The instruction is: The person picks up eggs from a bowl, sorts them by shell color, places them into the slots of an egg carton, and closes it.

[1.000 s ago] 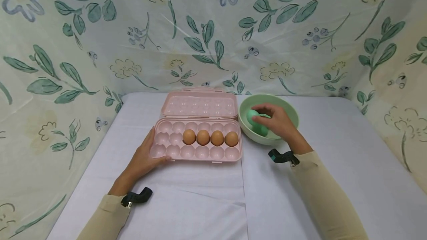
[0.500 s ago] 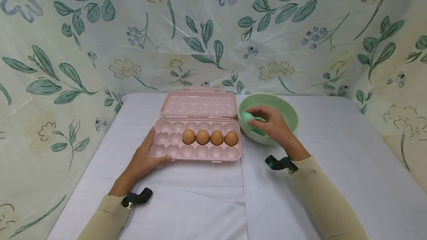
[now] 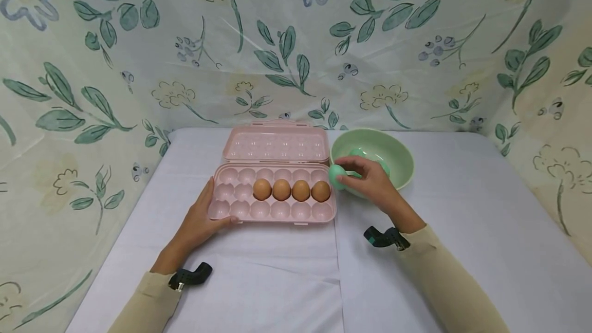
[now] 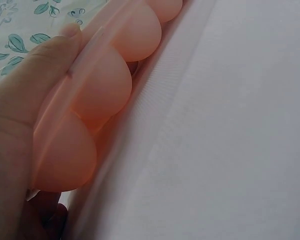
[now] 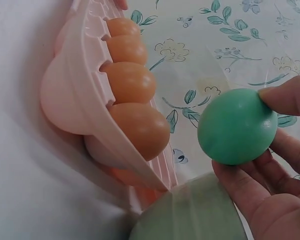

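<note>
A pink plastic egg carton (image 3: 260, 211) lies open on the table, its lid (image 3: 276, 144) folded back. Several brown eggs (image 3: 281, 190) sit side by side in its middle row, towards the right end. My left hand (image 3: 201, 220) holds the carton's left end, thumb (image 4: 50, 60) along the front rim and fingers around the side. Between thumb and fingertips, my right hand (image 3: 375, 185) pinches a green egg (image 5: 235, 127) over the gap between carton and bowl. Behind that hand stands a light green bowl (image 3: 401, 161) with more green eggs (image 3: 357, 152) inside, partly hidden by the hand.
A white cloth (image 3: 277, 281) covers the table, with a crease running towards the front. Floral fabric (image 3: 287, 24) hangs behind the table and at both sides. The bowl stands right against the carton's right end.
My right hand has lifted the green egg out of the bowl and moved it left and towards me, to the carton's right edge. The left hand and carton stay in place.
</note>
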Tool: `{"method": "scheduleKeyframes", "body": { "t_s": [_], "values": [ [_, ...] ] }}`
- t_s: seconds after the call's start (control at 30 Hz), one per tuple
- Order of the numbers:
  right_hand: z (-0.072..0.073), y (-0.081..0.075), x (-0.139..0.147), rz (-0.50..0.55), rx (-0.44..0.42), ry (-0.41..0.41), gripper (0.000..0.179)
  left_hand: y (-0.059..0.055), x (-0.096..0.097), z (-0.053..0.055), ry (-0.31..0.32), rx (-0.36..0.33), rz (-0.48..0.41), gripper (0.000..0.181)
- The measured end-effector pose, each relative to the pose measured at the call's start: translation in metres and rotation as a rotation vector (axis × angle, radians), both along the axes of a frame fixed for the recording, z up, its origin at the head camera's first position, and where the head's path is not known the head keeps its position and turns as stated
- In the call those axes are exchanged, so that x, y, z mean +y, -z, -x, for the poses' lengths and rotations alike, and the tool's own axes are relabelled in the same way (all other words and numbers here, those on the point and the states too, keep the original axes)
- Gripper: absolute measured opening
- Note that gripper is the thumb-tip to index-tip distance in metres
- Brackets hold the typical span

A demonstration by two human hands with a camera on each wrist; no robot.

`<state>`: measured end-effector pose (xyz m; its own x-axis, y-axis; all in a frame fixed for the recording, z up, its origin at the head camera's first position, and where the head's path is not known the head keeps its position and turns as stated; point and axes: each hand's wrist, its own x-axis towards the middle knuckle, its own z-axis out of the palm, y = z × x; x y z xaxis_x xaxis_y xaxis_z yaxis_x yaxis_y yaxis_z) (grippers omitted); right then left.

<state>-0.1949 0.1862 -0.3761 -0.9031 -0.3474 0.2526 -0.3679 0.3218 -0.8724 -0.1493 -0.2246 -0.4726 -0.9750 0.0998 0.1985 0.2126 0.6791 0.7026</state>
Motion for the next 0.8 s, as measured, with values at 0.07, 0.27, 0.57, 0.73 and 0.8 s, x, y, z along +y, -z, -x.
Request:
{"method": "scheduleKeyframes", "body": {
  "t_s": [0.07,0.27,0.57,0.73,0.8],
  "values": [
    [-0.004,0.000,-0.002,0.009,-0.011,-0.012,0.039,0.001,0.001,-0.001,-0.003,-0.003,0.008,0.127],
    [-0.020,-0.005,-0.009,0.028,-0.001,-0.059,0.035,0.003,0.000,-0.003,-0.002,-0.003,0.013,0.127],
    [-0.029,-0.001,-0.016,0.036,-0.038,-0.092,0.034,0.000,0.000,-0.001,0.001,-0.002,0.020,0.127],
    [-0.033,0.004,-0.020,0.024,-0.038,-0.093,0.034,0.001,-0.001,0.000,-0.007,-0.005,0.025,0.127],
    [-0.034,0.007,-0.021,0.015,-0.034,-0.105,0.035,0.001,0.000,0.000,-0.007,-0.006,0.028,0.127]
  ]
}}
